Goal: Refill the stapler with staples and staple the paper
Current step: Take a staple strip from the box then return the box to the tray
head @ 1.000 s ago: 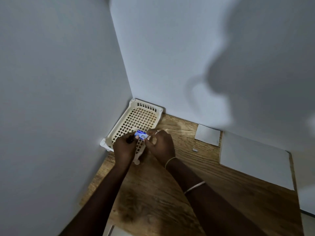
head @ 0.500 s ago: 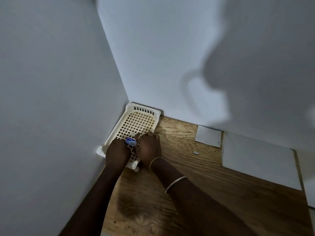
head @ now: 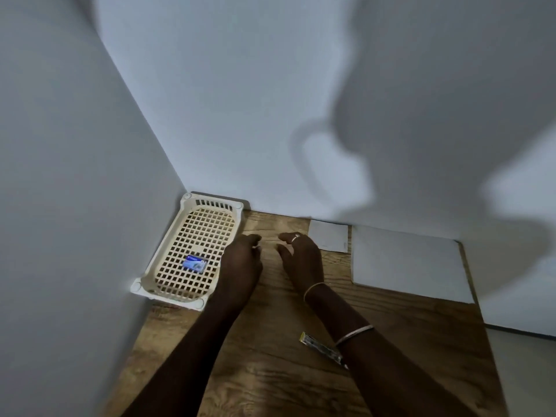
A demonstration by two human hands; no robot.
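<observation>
Staple box (head: 195, 263) lies in basket (head: 216, 203), centre-left. Left hand (head: 240, 266) curled over tabletop (head: 270, 371) — grip contents cannot be told; right hand (head: 301, 257) grip loose, empty.

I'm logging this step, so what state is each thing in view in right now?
Staple box: lies flat in the basket.
Basket: upright in the wall corner.
Stapler: lies on the table, partly under the right forearm; open or shut unclear.
Small paper: flat, untouched.
Large paper: flat, untouched.
Left hand: fingers curled; holding anything unclear.
Right hand: loosely open, empty.
</observation>
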